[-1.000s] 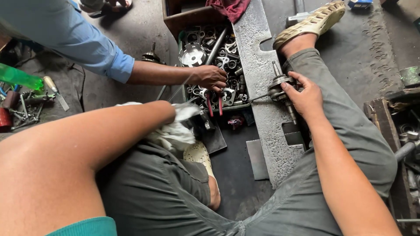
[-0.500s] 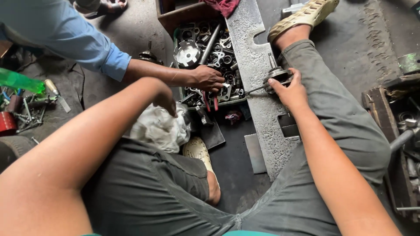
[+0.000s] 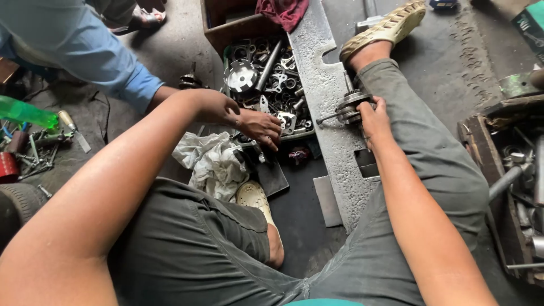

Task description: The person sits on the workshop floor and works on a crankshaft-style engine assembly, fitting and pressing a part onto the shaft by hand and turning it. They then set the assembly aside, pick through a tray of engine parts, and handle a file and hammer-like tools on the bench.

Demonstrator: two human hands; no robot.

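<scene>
Lifted off the crumpled white rag [image 3: 211, 161], left hand [image 3: 218, 107] hangs half-curled; right hand [image 3: 374, 116] grips ribbed steel crankshaft [image 3: 351, 106].

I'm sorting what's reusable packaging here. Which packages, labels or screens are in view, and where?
Green box: top right corner, partly cut off, with white print.
Green plastic bottle: far left, lying among tools, translucent.
Small blue item: top edge, too small to tell.
No screens or signs.

We see grey-green trousers [image 3: 430, 170], a beige shoe [image 3: 385, 25], a white crumpled rag [image 3: 212, 161], a dark red cloth [image 3: 283, 11], a light blue sleeve [image 3: 85, 51], a green bottle [image 3: 25, 112] and a speckled grey metal plate [image 3: 326, 85]
</scene>
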